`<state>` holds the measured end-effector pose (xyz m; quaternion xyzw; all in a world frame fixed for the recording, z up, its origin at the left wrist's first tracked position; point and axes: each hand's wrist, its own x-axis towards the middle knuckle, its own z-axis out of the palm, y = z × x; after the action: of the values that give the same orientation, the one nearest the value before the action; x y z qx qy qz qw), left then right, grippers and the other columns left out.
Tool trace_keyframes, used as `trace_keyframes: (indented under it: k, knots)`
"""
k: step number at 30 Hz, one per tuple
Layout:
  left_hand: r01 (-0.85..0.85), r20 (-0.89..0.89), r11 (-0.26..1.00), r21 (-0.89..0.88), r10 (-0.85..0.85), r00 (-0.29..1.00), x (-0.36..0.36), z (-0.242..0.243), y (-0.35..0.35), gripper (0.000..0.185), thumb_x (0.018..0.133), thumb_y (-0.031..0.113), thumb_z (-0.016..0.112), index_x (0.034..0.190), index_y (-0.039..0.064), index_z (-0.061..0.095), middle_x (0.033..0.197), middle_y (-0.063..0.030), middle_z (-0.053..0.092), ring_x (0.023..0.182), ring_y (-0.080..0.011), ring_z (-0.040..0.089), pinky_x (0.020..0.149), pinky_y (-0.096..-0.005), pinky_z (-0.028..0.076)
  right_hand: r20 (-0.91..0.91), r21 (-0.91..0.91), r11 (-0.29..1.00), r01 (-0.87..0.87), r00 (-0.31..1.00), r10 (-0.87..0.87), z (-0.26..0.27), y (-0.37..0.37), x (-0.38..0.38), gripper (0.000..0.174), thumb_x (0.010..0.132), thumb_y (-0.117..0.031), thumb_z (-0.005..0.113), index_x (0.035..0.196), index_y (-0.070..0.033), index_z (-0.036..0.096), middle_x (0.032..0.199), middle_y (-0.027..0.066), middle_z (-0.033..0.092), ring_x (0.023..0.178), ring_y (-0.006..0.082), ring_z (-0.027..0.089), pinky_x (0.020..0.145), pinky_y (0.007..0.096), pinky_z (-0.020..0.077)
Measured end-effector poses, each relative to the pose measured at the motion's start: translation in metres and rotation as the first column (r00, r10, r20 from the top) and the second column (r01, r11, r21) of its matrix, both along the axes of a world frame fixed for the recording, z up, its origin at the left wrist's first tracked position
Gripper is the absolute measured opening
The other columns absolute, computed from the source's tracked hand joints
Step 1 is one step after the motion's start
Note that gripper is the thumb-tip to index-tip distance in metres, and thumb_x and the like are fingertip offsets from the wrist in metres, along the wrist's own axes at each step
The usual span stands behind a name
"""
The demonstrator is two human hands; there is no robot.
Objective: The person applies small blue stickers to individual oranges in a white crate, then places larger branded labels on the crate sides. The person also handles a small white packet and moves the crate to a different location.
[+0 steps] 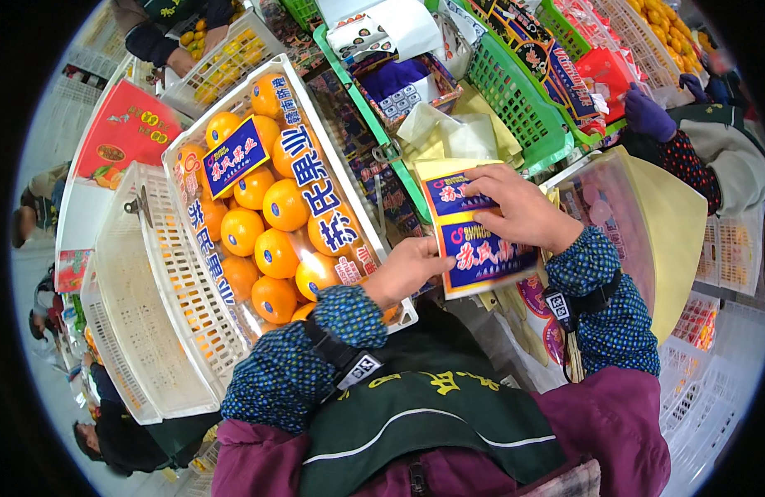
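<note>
My left hand (413,266) grips the lower left edge of printed label sheets (482,276), blue with a yellow and orange border and bearing writing. Across the face of the same sheets lies my right hand (522,208), fingers and thumb bent over the upper label; whether it pinches one is hidden. Left of my hands stands a white plastic crate (283,68) of oranges (285,205) under printed clear film. A matching blue label (236,156) lies on that film, near the crate's far end.
A green plastic basket (513,99) beyond my hands holds papers and a printed box (413,81). Empty-looking white crates (165,298) stand at left. Yellow paper (674,248) lies at right. Co-workers' hands show at upper left (182,61) and, purple-gloved, at right (650,115).
</note>
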<state>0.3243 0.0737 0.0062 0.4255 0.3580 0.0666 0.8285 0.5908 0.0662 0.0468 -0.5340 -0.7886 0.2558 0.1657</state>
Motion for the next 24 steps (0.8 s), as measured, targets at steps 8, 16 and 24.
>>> trace_keyframes:
  k: [8,16,24]
  knots:
    - [-0.149,0.063,0.988,-0.034,0.151,0.987,-0.012,-0.002,-0.011,0.033,0.102,0.005,0.07,0.133,-0.005,0.065,0.124,-0.0091,0.075,0.113,-0.015,0.07,0.106,-0.0328,0.055,-0.028,-0.004,0.997,-0.071,0.997,0.071,0.003,-0.007,-0.018,0.037,0.086,-0.016,0.076,0.119,-0.003,0.068,0.132,0.0151,0.066,0.126,0.0362,0.06,0.106,0.0452,0.0523]
    - [-0.279,0.187,0.96,0.024,0.27,0.945,0.002,0.014,-0.006,0.03,0.102,-0.004,0.064,0.132,-0.004,0.066,0.12,-0.0057,0.075,0.105,-0.0113,0.071,0.097,-0.0304,0.059,-0.027,0.118,0.989,-0.085,0.996,0.088,0.036,-0.01,-0.029,0.03,0.082,-0.013,0.077,0.109,-0.005,0.066,0.112,0.0125,0.064,0.108,0.0355,0.064,0.089,0.0468,0.0561]
    - [-0.241,0.182,0.906,0.349,0.186,0.965,0.007,0.021,-0.005,0.032,0.099,-0.009,0.061,0.13,-0.001,0.069,0.122,-0.0029,0.069,0.113,-0.011,0.066,0.101,-0.0294,0.054,0.039,0.119,0.992,-0.044,0.998,0.04,0.058,-0.015,-0.04,0.021,0.084,-0.014,0.076,0.098,-0.006,0.062,0.1,0.0117,0.063,0.097,0.0348,0.067,0.077,0.0476,0.056]
